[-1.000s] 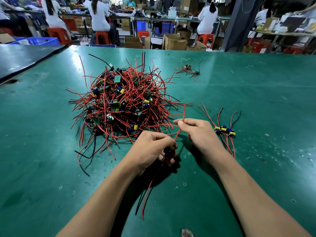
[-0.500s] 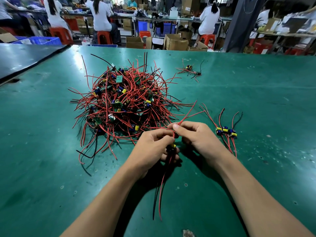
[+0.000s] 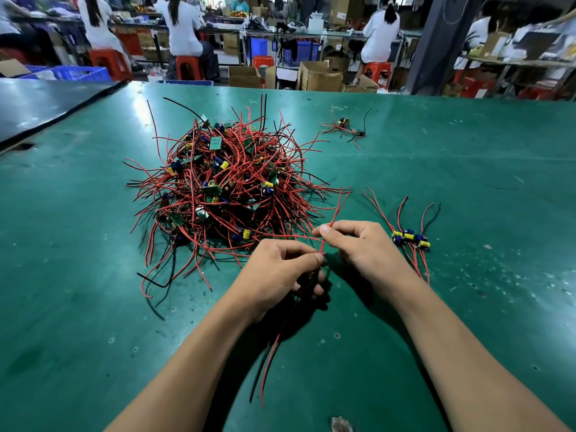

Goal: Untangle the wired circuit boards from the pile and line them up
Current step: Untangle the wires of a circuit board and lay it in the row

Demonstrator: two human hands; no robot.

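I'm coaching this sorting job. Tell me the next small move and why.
Probably draw the red wire toward the body, clear of the pile. The right grip pinches it, the left grip holds the same bundle lower down, and the wire's far end reaches among the pile's outer strands.

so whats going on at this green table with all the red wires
A person is sorting wired circuit boards on the table. The left hand grips loose wires that hang toward the camera; any board on them is hidden in the fist. The right hand pinches a red wire running up from there. The tangled pile sits beyond the hands, a few freed boards lie to the right, and a stray bunch lies farther back.
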